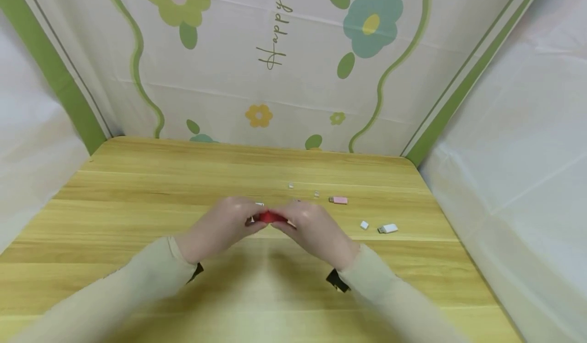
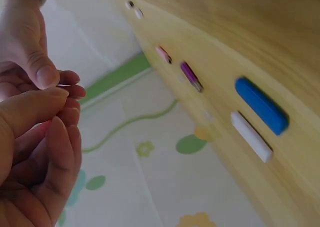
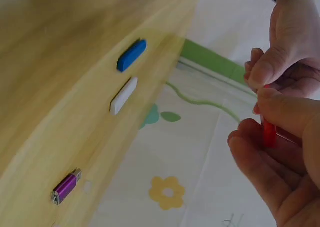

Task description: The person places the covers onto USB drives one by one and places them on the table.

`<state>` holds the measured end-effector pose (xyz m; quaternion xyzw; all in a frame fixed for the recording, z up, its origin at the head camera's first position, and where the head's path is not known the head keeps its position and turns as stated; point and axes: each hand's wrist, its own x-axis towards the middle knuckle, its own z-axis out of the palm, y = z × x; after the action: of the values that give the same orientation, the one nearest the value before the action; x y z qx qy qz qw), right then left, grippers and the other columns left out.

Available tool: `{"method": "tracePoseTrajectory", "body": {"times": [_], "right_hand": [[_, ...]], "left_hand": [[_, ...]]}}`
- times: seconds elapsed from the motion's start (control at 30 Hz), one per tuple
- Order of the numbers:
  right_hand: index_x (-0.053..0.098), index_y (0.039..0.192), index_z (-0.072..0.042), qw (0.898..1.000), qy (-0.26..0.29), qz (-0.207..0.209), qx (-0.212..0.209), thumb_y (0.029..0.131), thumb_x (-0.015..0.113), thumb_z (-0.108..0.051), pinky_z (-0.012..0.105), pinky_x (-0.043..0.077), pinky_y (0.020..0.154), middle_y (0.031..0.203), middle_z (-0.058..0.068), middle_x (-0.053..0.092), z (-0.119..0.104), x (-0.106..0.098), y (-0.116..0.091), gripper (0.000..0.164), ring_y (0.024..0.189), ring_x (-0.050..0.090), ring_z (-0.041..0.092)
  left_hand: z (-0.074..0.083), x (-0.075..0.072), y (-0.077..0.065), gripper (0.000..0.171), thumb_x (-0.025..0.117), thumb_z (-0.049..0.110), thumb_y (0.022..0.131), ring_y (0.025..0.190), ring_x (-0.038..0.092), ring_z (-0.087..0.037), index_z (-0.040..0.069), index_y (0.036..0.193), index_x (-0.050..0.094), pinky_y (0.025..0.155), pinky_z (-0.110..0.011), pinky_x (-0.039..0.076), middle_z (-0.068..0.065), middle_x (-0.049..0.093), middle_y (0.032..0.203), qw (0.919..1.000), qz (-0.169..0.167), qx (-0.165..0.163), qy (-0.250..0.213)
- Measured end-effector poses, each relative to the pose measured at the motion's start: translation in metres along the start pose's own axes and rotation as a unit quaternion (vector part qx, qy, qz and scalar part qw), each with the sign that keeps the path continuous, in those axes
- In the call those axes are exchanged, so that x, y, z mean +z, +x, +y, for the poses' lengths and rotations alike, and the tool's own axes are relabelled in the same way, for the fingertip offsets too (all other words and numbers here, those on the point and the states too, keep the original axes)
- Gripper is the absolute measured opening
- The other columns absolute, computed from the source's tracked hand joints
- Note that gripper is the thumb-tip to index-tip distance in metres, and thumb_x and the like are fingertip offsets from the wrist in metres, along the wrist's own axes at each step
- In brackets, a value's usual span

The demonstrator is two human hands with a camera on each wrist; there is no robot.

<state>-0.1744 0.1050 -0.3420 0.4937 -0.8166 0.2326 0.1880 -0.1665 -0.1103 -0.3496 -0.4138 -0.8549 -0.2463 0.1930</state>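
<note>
Both hands meet over the middle of the table, holding a small red USB stick between them. My left hand pinches its left end between thumb and fingers. The right hand pinches the other end, and its thumb lies on the red body in the right wrist view. Fingers cover much of the stick, so I cannot tell whether a cap is on it. Beyond the hands lie a blue stick, a white stick and a purple USB stick with a bare metal plug.
Right of the hands lie a pink USB stick, a white USB stick and a loose white cap. Two small clear caps lie farther back. A flowered curtain hangs behind the wooden table.
</note>
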Motion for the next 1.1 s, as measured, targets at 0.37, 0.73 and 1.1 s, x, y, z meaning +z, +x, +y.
{"method": "tracePoseTrajectory", "body": {"times": [0.37, 0.73, 1.1], "right_hand": [[0.076, 0.105, -0.007, 0.986, -0.021, -0.122, 0.116, 0.088, 0.076, -0.015, 0.019, 0.052, 0.073, 0.095, 0.001, 0.068, 0.058, 0.028, 0.051, 0.018, 0.082, 0.063, 0.011], [0.078, 0.093, -0.009, 0.95, 0.021, -0.219, 0.22, 0.089, 0.076, -0.017, 0.02, 0.049, 0.069, 0.084, -0.001, 0.071, 0.108, 0.089, 0.084, 0.009, 0.073, 0.06, 0.01], [0.077, 0.087, -0.01, 0.94, 0.008, -0.251, 0.233, 0.086, 0.08, -0.019, 0.022, 0.048, 0.071, 0.078, -0.004, 0.069, 0.121, 0.108, 0.096, 0.01, 0.072, 0.059, 0.011]], "left_hand": [[-0.064, 0.005, 0.033, 0.013, 0.08, 0.013, 0.084, 0.071, 0.062, -0.011, 0.005, 0.094, 0.077, 0.069, -0.029, 0.055, 0.002, 0.07, 0.081, 0.9802, -0.119, -0.157, -0.018], [-0.125, 0.028, 0.04, 0.007, 0.08, 0.012, 0.084, 0.076, 0.063, -0.018, 0.007, 0.089, 0.078, 0.079, -0.038, 0.055, 0.0, 0.071, 0.082, 0.9498, -0.201, -0.238, -0.031], [-0.153, 0.037, 0.044, 0.006, 0.081, 0.012, 0.083, 0.074, 0.06, -0.019, 0.008, 0.084, 0.077, 0.079, -0.038, 0.053, 0.001, 0.068, 0.078, 0.9366, -0.249, -0.245, -0.02]]}}
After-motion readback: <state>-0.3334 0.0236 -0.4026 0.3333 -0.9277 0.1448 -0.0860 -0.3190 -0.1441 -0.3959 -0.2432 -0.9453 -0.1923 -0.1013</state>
